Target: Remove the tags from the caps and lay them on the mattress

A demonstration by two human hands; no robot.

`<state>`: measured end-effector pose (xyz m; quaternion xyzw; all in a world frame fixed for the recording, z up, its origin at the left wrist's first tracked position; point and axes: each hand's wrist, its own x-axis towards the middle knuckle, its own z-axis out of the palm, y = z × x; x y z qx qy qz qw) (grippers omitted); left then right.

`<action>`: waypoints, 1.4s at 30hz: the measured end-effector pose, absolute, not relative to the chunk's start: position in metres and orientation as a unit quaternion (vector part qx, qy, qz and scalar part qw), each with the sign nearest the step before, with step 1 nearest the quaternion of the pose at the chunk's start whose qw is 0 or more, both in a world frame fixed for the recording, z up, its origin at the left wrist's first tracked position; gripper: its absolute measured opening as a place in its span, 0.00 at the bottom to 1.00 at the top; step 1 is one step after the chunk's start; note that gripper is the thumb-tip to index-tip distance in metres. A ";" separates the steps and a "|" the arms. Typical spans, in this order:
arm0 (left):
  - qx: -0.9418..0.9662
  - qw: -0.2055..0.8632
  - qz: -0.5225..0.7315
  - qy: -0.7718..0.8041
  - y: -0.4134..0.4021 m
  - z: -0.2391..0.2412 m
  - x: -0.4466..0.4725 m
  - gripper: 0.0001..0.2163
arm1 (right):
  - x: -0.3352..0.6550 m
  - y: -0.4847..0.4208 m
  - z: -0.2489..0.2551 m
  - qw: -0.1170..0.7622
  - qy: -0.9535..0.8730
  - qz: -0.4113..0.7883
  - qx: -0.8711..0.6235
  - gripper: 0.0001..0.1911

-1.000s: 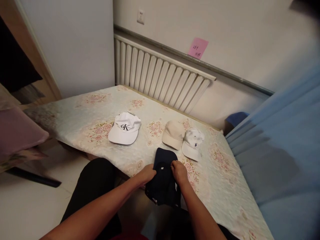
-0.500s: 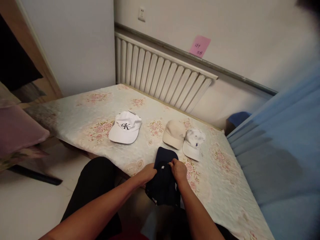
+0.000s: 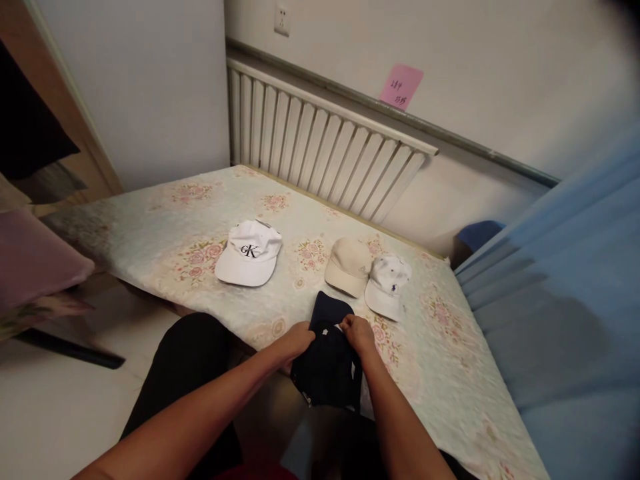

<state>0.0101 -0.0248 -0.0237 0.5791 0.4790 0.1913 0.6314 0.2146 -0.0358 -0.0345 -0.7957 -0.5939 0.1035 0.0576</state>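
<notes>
A dark navy baseball cap [image 3: 325, 363] with a small white emblem is held between my two hands at the near edge of the bed, its brim pointing away from me. My left hand [image 3: 300, 339] is closed on the cap's left side, near where brim meets crown. On the right side, my right hand [image 3: 357, 333] pinches the cap's edge by the brim. Just beyond lie a beige cap [image 3: 349, 265] and a white cap with a small dark logo [image 3: 389, 285], side by side and touching. Farther left sits a white cap with black "CK"-like letters [image 3: 250, 253].
The caps rest on a flowered bed cover [image 3: 235, 190]. Behind it a white radiator [image 3: 320, 137] runs along the wall, under a pink note [image 3: 401, 87]. A blue curtain [image 3: 565, 287] hangs at the right. Pink cloth [image 3: 40, 257] hangs at the left.
The navy cap's crown looks fuller and rounder, and my right hand has shifted slightly along its edge. Both hands keep their hold. The other caps stay in place.
</notes>
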 end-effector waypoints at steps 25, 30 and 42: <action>0.607 0.597 0.220 0.476 -0.032 -0.032 0.013 0.11 | 0.198 -0.086 -0.042 0.128 -0.684 0.049 -0.716 0.14; 0.636 0.565 0.240 0.468 -0.033 -0.028 0.011 0.13 | 0.201 -0.090 -0.037 0.211 -0.644 0.062 -0.733 0.12; 0.688 0.552 0.255 0.395 -0.046 -0.004 -0.003 0.17 | 0.215 -0.111 -0.028 0.380 -0.462 0.157 -0.786 0.19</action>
